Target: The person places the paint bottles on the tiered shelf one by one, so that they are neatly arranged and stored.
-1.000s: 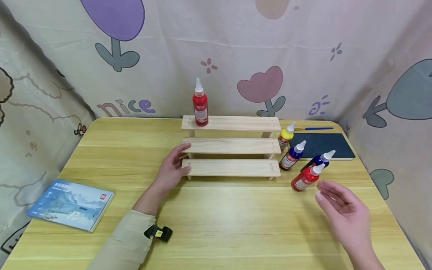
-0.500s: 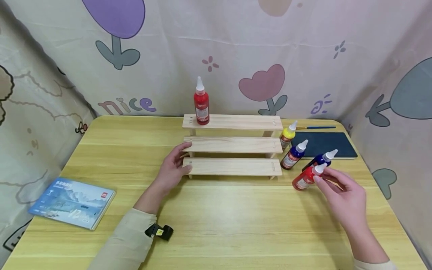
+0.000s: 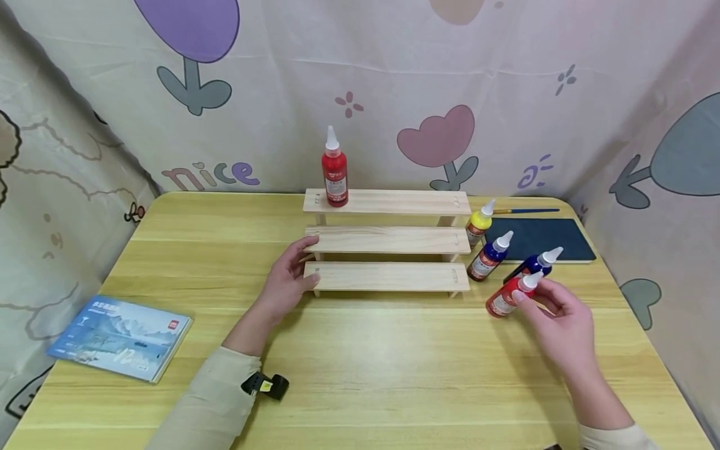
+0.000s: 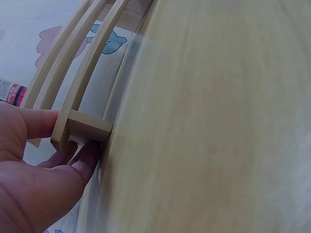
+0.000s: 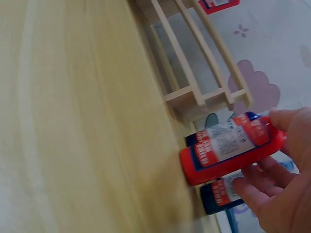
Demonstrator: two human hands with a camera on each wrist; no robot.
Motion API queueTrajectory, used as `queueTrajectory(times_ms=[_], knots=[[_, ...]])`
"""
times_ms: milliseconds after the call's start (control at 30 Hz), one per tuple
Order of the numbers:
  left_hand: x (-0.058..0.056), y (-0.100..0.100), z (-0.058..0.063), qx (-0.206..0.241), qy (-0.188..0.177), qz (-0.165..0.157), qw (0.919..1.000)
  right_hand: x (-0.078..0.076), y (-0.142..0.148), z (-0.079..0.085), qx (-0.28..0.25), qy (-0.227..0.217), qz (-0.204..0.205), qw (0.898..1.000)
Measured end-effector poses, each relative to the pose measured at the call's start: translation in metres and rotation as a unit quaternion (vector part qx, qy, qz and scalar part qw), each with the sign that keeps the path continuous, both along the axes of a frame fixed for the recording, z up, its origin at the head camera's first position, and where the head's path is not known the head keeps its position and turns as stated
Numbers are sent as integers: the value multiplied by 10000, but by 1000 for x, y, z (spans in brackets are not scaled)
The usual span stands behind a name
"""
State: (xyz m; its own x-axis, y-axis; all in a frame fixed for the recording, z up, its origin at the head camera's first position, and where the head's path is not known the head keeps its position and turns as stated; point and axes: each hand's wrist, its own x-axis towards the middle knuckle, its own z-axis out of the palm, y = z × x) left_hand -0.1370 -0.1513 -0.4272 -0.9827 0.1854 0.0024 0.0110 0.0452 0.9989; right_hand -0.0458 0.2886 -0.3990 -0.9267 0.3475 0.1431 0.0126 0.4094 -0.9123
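Note:
A three-tier wooden display rack (image 3: 387,240) stands at the back middle of the table, and my left hand (image 3: 285,281) grips its left end. In the left wrist view the thumb and fingers (image 4: 87,158) close round the lowest tier's end. My right hand (image 3: 562,319) pinches a red paint bottle (image 3: 502,302) near its white nozzle cap, on the rack's right. The right wrist view has this red bottle (image 5: 228,145) tilted, its base at the tabletop. Another red paint bottle (image 3: 335,178) stands upright on the top tier's left end.
Two dark blue paint bottles (image 3: 486,259) and a yellow paint bottle (image 3: 477,226) stand right of the rack. Behind them lie a dark notebook (image 3: 542,240) and a paintbrush (image 3: 529,210). A blue picture-covered book (image 3: 120,337) lies at the table's left.
My right hand has moved left to the red bottle and taken hold of it near its cap. The left hand keeps its place on the rack.

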Motion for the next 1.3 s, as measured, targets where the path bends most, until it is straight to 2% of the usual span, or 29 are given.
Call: queueTrajectory(times_ms=[233,467,600,800,1033,1300], knots=[[0,0,1,-22,-24,6,10000,-2,-8,-7,-931,340,-347,9945],[0,1,1,15,-29,15,10000,-2,-12,-5,-1148,434,-655,9903],[-2,1,0,79,0,-1,10000,1,-14,-1,-1503,506,-608,9855],[-2,1,-1,65,19,0,10000,3,-17,13,-1664,761,-268,9828],[-1,-1,-1,53,60,1,10000,-1,-21,37,-1234,866,177,9884],[-1,0,-1,-5,50,20,10000,-19,-24,63,-564,1108,643,9902]])
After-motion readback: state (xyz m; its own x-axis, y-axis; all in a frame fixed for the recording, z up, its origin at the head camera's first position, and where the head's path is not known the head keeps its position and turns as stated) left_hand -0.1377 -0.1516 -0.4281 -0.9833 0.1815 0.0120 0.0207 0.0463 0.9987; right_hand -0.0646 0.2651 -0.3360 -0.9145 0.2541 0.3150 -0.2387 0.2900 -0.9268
